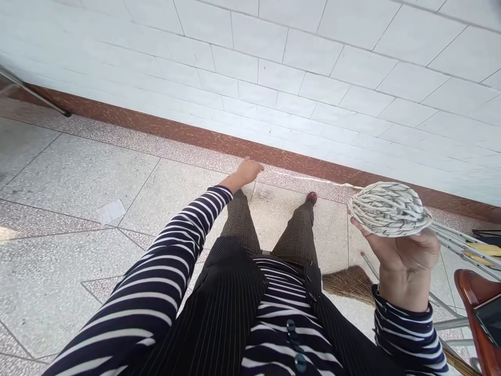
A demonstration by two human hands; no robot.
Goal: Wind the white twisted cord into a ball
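the cord bundle (387,209) is being held up at the right in the cupped right hand (407,256), while its strand (324,180) is being pinched by the left hand (249,171); even tension is being called for, the loops being supported, not squeezed.
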